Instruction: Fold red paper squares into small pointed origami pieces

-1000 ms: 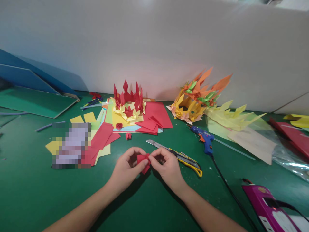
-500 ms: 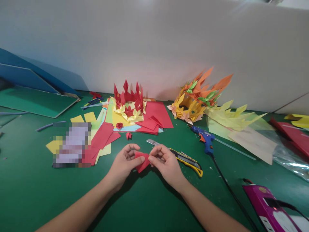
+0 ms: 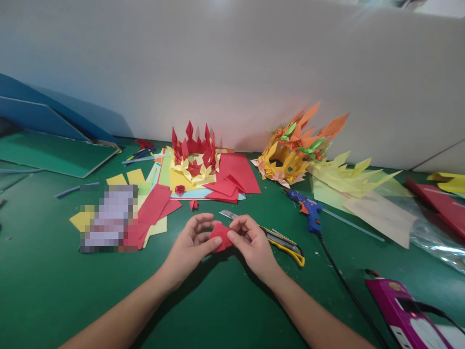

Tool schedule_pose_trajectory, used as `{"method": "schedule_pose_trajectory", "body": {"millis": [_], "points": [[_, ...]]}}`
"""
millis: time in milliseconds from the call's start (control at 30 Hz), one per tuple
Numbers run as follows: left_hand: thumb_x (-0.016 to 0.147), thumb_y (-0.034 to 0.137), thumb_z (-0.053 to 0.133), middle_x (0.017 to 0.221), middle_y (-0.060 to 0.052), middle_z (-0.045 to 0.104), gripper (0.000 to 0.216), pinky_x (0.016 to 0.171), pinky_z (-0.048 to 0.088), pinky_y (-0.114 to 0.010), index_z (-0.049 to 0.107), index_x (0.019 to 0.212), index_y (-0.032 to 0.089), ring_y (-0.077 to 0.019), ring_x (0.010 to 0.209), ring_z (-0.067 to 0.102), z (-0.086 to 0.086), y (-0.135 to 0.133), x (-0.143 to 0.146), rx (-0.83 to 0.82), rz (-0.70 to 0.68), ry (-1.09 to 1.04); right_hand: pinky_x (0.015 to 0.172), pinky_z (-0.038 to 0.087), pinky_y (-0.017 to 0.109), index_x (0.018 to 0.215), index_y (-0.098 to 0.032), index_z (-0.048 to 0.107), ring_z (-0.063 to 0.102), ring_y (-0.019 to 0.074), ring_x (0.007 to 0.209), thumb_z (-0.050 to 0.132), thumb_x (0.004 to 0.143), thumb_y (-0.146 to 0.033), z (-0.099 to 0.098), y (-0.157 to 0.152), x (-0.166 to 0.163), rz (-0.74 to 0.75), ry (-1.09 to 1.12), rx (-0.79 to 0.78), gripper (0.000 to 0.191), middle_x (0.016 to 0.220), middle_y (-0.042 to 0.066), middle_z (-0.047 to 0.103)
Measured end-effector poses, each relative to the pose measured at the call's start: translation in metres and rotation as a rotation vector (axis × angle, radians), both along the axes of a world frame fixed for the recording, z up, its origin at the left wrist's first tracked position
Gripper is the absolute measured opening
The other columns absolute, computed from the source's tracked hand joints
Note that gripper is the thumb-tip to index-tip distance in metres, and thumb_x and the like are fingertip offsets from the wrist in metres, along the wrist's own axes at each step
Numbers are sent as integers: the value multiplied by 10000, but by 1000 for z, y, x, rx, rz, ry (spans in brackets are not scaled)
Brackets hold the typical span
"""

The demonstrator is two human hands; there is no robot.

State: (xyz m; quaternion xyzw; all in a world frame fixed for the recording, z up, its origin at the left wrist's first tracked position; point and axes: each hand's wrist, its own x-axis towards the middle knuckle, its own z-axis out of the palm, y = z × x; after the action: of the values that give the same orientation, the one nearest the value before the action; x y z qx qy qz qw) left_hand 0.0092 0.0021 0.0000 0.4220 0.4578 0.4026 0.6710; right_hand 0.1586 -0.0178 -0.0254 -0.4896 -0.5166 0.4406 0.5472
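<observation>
A small folded piece of red paper (image 3: 220, 236) is pinched between both my hands, just above the green table (image 3: 54, 286). My left hand (image 3: 191, 247) grips its left side with thumb and fingers curled. My right hand (image 3: 250, 242) pinches its right side. Directly behind my right hand lies a yellow utility knife (image 3: 281, 240) with its blade out. A small red folded piece (image 3: 193, 204) lies on the table beyond my hands.
A red and yellow paper crown (image 3: 192, 157) stands on sheets of red paper (image 3: 236, 174). An orange and yellow paper crown (image 3: 294, 145) stands to the right. A blue glue gun (image 3: 308, 211) with its cord, a magenta box (image 3: 403, 310) and loose yellow sheets (image 3: 348, 179) lie right.
My hands have moved slightly away from me and the red paper has been turned and flattened between my fingers, from a crumpled shape to a flatter folded one.
</observation>
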Motion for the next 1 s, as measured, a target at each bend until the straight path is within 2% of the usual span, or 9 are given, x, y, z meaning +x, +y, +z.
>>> {"method": "schedule_pose_trajectory", "body": {"millis": [133,300,433,600,800,1000], "points": [[594,292,768,660,59,624,448,658,503,-250,520,951,184,-95,593,616,1,1,-1,-63,-21,-25,633,461,251,769,-209,551,547,135,661,537,784,-270,2,0,2,-16,-65,79,64,725,-10,568],[627,298,728,563,67,608,282,586,484,-230,543,811,190,-101,540,592,-3,3,-3,65,19,90,665,468,280,780,-206,612,582,160,726,512,809,-210,1,-2,2,45,-203,155,105,767,18,627],[649,274,678,601,28,634,122,596,498,-242,630,700,174,-113,564,587,0,3,-3,146,-3,218,685,472,294,791,-213,654,585,181,815,549,796,-171,-2,-3,1,70,-295,229,113,825,40,620],[640,290,667,629,0,682,126,608,513,-258,669,697,177,-137,575,616,4,1,-3,122,7,287,752,482,319,830,-236,671,589,186,875,639,755,-160,-3,-2,2,117,-330,200,112,948,48,609],[638,337,669,647,-9,717,194,615,530,-292,638,773,201,-191,649,684,1,1,-4,118,-9,253,867,443,377,845,-248,663,578,208,954,673,725,-136,-1,-3,4,163,-418,217,165,971,41,611],[662,327,641,560,21,673,193,512,462,-249,614,805,201,-161,551,644,-2,2,-7,166,-18,319,897,426,401,878,-246,650,560,225,1001,708,698,-146,-1,-4,4,189,-467,241,214,1010,52,594]]}}
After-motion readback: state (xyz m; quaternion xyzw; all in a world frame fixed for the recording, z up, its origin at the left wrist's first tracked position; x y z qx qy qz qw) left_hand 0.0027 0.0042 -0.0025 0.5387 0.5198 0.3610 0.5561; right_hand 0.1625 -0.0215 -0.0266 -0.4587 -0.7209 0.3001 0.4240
